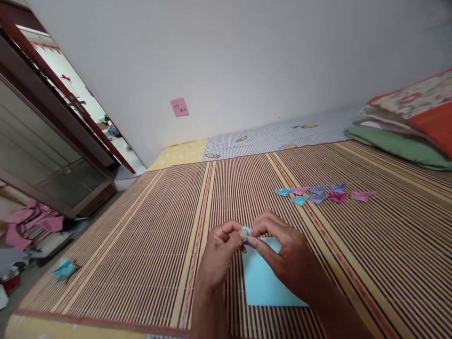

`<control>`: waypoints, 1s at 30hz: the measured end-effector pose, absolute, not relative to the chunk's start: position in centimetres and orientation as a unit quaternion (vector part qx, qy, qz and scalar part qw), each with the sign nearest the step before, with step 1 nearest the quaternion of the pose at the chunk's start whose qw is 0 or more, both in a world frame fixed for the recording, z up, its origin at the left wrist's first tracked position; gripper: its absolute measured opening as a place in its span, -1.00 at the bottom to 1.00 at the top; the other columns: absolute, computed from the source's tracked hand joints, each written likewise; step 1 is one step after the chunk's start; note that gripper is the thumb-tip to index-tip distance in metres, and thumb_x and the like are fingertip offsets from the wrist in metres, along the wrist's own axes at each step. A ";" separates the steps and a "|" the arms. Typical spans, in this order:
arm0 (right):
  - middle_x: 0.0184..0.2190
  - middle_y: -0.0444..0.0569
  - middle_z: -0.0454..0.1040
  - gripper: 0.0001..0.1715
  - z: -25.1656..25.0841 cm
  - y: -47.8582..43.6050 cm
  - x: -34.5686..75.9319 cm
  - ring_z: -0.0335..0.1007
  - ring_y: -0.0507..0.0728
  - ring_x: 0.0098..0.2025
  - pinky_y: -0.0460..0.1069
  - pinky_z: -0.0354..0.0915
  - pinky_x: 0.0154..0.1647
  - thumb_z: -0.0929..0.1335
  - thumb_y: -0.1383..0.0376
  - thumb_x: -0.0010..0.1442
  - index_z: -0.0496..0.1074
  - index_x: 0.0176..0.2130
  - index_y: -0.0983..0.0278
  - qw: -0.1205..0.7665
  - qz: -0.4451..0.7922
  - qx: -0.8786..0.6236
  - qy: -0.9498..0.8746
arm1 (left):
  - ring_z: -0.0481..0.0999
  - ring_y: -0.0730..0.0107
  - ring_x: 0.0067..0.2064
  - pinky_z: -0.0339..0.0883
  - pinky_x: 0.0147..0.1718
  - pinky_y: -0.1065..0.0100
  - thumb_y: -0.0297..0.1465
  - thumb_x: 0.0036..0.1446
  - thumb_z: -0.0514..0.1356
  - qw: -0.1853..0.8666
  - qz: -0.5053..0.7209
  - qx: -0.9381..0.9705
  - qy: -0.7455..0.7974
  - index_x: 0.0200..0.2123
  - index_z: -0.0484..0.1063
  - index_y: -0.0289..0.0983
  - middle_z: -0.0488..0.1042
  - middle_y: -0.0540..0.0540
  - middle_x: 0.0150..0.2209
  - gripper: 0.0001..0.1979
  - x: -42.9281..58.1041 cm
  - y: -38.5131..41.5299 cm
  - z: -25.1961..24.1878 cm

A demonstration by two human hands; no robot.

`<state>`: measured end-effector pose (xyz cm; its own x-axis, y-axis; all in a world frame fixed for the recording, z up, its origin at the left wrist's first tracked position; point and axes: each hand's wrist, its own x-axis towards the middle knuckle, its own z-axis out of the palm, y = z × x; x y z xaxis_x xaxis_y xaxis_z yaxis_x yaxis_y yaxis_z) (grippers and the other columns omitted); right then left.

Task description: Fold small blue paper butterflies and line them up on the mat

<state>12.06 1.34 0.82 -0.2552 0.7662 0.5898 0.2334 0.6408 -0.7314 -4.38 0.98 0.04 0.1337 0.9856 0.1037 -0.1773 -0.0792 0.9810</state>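
Between the fingertips of both hands is a small folded piece of light blue paper (246,230), mostly covered by the fingers. My left hand (224,252) pinches it from the left, thumb against forefinger. From the right, my right hand (282,245) grips its other side the same way. Just below the hands, a flat stack or sheet of light blue square paper (266,282) lies on the striped mat (169,235), partly hidden by my right hand and forearm.
Several small folded paper boats (318,198) in blue, purple and pink stand in rows beyond my right hand. A crumpled teal paper piece (64,270) lies near the mat's left edge. Folded bedding (399,141) is piled at the far right; a pink note (180,107) is on the wall.
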 end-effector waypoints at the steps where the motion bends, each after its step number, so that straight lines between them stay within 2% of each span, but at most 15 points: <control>1: -0.35 -0.10 0.38 -0.83 0.8 1.3 12.1 0.36 0.10 -0.26 0.01 0.26 -0.23 0.35 0.47 0.25 0.36 -0.36 0.23 0.511 0.263 -0.334 -0.747 | 0.32 0.50 -0.46 0.22 -0.39 0.43 -0.35 0.19 0.29 0.550 0.527 0.514 0.395 -0.43 0.54 -0.29 0.39 0.04 -0.52 -0.83 -4.4 1.0 0.1; 7: -0.36 -0.11 0.40 -0.80 1.0 1.5 12.1 0.37 0.11 -0.26 0.01 0.26 -0.22 0.36 0.48 0.22 0.37 -0.39 0.23 0.523 0.277 -0.342 -0.730 | 0.36 0.50 -0.42 0.26 -0.35 0.45 -0.29 0.28 0.23 0.539 0.525 0.535 0.385 -0.38 0.56 -0.30 0.41 0.01 -0.48 -0.76 -4.3 0.9 0.5; 10: -0.37 -0.12 0.41 -0.80 1.2 1.6 12.2 0.37 0.10 -0.27 0.00 0.26 -0.24 0.37 0.48 0.22 0.38 -0.41 0.24 0.527 0.283 -0.343 -0.724 | 0.43 0.49 -0.38 0.32 -0.31 0.45 -0.31 0.18 0.34 0.571 0.509 0.531 0.364 -0.27 0.57 -0.29 0.49 0.00 -0.41 -0.85 -4.5 0.8 0.5; 12: -0.36 -0.11 0.41 -0.81 1.3 1.6 12.4 0.38 0.10 -0.26 0.00 0.26 -0.23 0.36 0.48 0.22 0.40 -0.40 0.24 0.527 0.288 -0.342 -0.723 | 0.46 0.49 -0.37 0.34 -0.30 0.45 -0.36 0.12 0.39 0.589 0.503 0.524 0.354 -0.24 0.57 -0.27 0.53 0.00 -0.39 -0.85 -4.6 0.7 0.5; 19: -0.33 -0.10 0.43 -0.83 1.2 1.7 12.7 0.40 0.10 -0.23 0.01 0.28 -0.19 0.36 0.49 0.23 0.44 -0.37 0.25 0.531 0.296 -0.329 -0.723 | 0.48 0.51 -0.38 0.36 -0.29 0.47 -0.39 0.18 0.35 0.580 0.519 0.526 0.344 -0.26 0.59 -0.27 0.54 0.01 -0.44 -0.92 -4.4 0.8 0.4; 30: -0.38 -0.17 0.42 -0.78 1.2 1.7 12.6 0.40 0.05 -0.27 -0.03 0.28 -0.22 0.39 0.52 0.17 0.40 -0.41 0.24 0.547 0.339 -0.329 -0.690 | 0.51 0.47 -0.40 0.38 -0.32 0.45 -0.38 0.18 0.34 0.563 0.531 0.523 0.358 -0.29 0.58 -0.28 0.56 -0.01 -0.47 -0.92 -4.1 0.9 0.2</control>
<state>12.59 1.73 1.20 -0.1834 0.8263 0.5326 0.0837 0.5530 -0.8290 -4.14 0.88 0.21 0.1811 0.9716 0.1522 -0.2238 -0.1100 0.9684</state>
